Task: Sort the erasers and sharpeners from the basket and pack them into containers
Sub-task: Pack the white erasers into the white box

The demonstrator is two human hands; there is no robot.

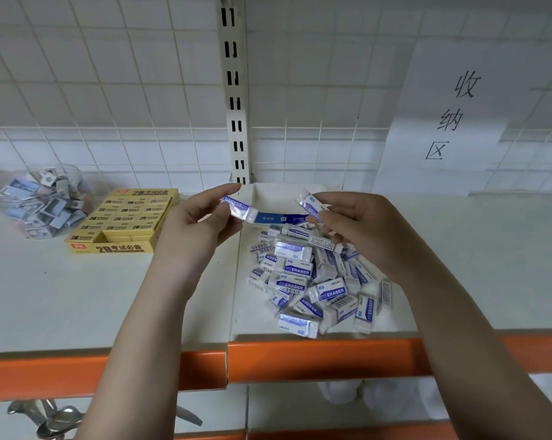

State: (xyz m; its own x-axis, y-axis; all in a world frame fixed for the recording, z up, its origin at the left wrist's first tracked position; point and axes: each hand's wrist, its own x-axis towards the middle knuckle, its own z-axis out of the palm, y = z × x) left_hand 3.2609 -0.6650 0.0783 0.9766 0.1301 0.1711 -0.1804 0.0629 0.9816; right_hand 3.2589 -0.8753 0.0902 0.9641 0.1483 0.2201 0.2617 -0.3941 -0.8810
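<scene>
Both hands up over the shelf, a little apart, each clamped on one eraser. My left hand (201,223) pinches a blue-and-white eraser (239,208) between thumb and fingers; its long axis runs left to right, tilted slightly down toward the right. My right hand (360,228) holds a second eraser (309,203) by its lower end, long axis slanting up and to the left. The free ends of the two point toward each other with a gap between.

Just beyond and between the hands: open white box (284,198) with a blue front, near the back of the shelf. The part of its inside that I can see looks bare. Both hands are about equally close to it; the right-hand eraser sits over its front edge.

Below the right hand: loose pile of erasers (306,281), jumbled every way.

Judgement: next move is to lay each eraser flat in the box, long axis matched to its walls.

Far left: yellow box of 2B erasers (122,220), nearly full; beside it a clear jar of sharpeners (43,201).
</scene>
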